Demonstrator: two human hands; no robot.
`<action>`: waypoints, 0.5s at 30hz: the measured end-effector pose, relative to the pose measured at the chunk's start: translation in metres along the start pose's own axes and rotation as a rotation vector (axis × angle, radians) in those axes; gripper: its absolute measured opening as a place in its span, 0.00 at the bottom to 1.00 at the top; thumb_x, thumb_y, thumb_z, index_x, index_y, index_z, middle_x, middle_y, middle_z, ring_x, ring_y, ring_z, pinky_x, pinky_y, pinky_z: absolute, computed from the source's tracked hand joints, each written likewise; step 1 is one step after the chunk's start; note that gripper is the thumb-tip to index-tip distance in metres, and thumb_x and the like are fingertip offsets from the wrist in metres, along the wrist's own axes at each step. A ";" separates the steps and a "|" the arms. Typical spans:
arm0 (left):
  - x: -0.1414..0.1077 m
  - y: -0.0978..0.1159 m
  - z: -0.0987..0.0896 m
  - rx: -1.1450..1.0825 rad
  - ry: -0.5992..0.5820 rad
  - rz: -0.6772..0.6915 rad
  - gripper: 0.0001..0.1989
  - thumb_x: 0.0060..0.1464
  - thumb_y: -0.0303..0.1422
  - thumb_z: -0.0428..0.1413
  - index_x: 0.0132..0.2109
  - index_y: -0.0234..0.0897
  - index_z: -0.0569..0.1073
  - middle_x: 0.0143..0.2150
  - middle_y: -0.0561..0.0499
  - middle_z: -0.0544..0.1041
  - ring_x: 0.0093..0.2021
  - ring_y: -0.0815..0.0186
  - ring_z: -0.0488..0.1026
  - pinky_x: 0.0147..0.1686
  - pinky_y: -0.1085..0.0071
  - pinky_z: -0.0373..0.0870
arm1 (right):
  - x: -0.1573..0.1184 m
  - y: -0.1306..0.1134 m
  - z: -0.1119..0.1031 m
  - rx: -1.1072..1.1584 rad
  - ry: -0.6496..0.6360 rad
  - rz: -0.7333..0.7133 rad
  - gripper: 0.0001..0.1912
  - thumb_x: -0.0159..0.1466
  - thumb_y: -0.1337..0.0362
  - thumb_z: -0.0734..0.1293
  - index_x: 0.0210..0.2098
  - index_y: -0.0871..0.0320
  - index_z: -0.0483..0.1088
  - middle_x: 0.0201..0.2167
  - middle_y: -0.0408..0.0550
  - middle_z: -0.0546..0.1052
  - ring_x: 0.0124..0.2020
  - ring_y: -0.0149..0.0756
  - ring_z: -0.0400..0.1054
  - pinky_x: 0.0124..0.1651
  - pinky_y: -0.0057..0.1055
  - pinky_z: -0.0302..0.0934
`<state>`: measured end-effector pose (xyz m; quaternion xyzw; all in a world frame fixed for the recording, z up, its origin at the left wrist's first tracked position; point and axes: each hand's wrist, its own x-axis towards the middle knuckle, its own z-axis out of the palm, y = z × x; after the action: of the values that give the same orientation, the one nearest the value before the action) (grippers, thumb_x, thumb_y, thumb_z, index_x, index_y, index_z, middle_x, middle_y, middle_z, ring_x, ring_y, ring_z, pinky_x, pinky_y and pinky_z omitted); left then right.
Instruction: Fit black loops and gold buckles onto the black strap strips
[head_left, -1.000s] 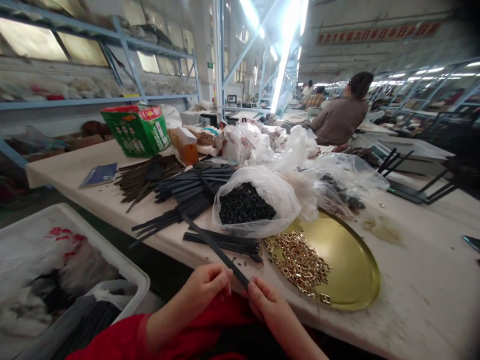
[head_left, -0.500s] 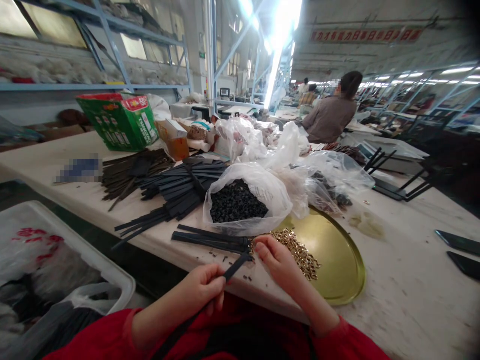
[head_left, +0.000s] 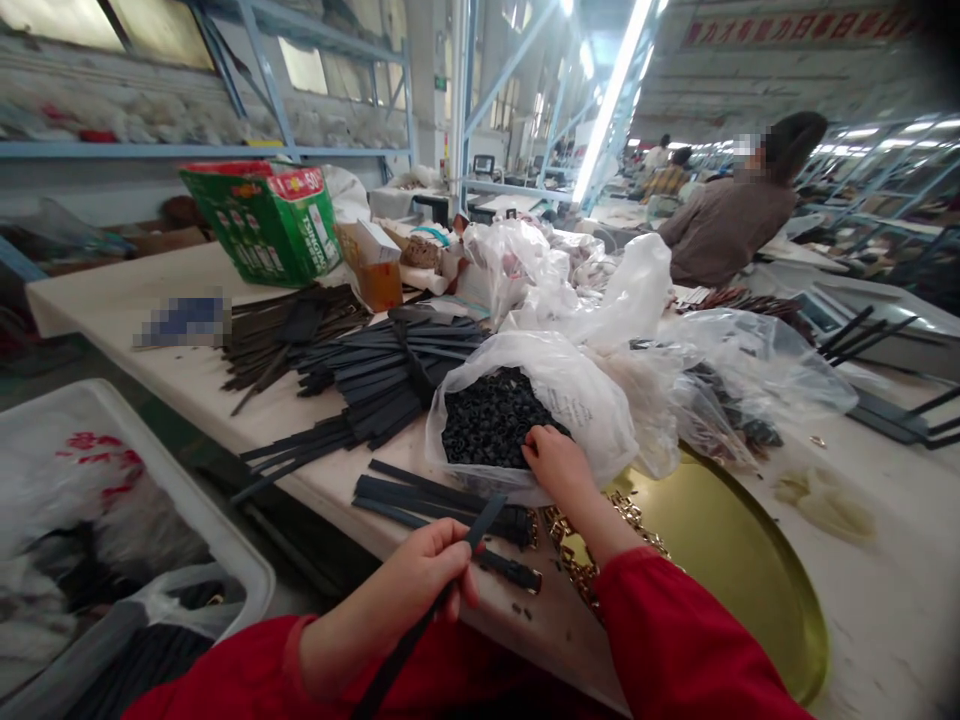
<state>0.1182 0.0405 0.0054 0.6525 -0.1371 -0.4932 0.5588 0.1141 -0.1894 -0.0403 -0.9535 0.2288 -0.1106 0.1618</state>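
Note:
My left hand [head_left: 435, 568] is closed around a black strap [head_left: 487, 518]; the strap's tip points up and away, and its long end trails down toward my lap. At the front rim of a white plastic bag [head_left: 600, 405], my right hand [head_left: 559, 468] reaches into small black loops [head_left: 484, 420]. Its fingertips are pinched together among them, and whether a loop is between them is hidden. Just beyond my left hand lie several black straps [head_left: 442, 500] with gold buckles at their right ends. Loose gold buckles [head_left: 634, 515] lie on a brass-coloured tray [head_left: 757, 560], partly under my right forearm.
Fanned piles of black straps [head_left: 382, 385] and brown straps [head_left: 285, 335] cover the table's left part. Behind them stands a green carton [head_left: 259, 225]. Clear bags [head_left: 757, 370] crowd the back right. A white bin [head_left: 259, 575] sits below the table edge. A co-worker [head_left: 739, 215] sits beyond.
My right hand has moved from beside the buckles up to the loops in the bag. The left hand still holds the strap, its tip now raised clear of the buckled straps. The view has turned right.

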 end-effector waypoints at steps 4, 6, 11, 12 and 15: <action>-0.003 0.005 0.005 -0.010 0.000 0.003 0.11 0.47 0.37 0.48 0.36 0.34 0.64 0.20 0.56 0.71 0.14 0.76 0.60 0.15 0.80 0.50 | 0.000 0.001 -0.003 0.081 0.035 0.007 0.03 0.57 0.66 0.63 0.29 0.58 0.67 0.31 0.49 0.70 0.30 0.36 0.65 0.32 0.31 0.52; -0.008 0.007 0.007 -0.012 0.014 0.015 0.11 0.47 0.37 0.48 0.36 0.34 0.64 0.21 0.56 0.71 0.15 0.75 0.61 0.16 0.79 0.51 | -0.003 -0.001 -0.010 0.156 0.077 0.008 0.02 0.57 0.67 0.62 0.27 0.58 0.66 0.30 0.48 0.69 0.30 0.35 0.63 0.32 0.31 0.52; -0.022 0.004 0.006 0.019 0.045 0.093 0.14 0.47 0.39 0.50 0.37 0.34 0.64 0.21 0.56 0.71 0.16 0.75 0.61 0.18 0.79 0.52 | -0.043 -0.014 -0.037 0.415 0.127 0.012 0.07 0.57 0.63 0.62 0.23 0.56 0.60 0.21 0.41 0.65 0.24 0.31 0.59 0.28 0.28 0.53; -0.024 0.003 0.006 0.033 0.033 0.108 0.15 0.47 0.40 0.50 0.38 0.33 0.64 0.21 0.56 0.70 0.16 0.74 0.61 0.18 0.79 0.52 | -0.059 -0.018 -0.042 0.487 0.103 0.017 0.09 0.58 0.61 0.62 0.23 0.56 0.59 0.20 0.40 0.64 0.23 0.30 0.58 0.27 0.27 0.54; -0.029 -0.002 0.012 0.086 -0.039 0.151 0.19 0.47 0.44 0.50 0.39 0.33 0.64 0.20 0.56 0.69 0.15 0.74 0.60 0.17 0.78 0.52 | -0.108 -0.029 -0.051 0.902 -0.013 0.108 0.12 0.58 0.57 0.63 0.25 0.57 0.60 0.19 0.38 0.66 0.22 0.28 0.60 0.27 0.25 0.56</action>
<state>0.0940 0.0546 0.0194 0.6539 -0.2181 -0.4558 0.5631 0.0173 -0.1271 0.0026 -0.7751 0.2060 -0.1847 0.5681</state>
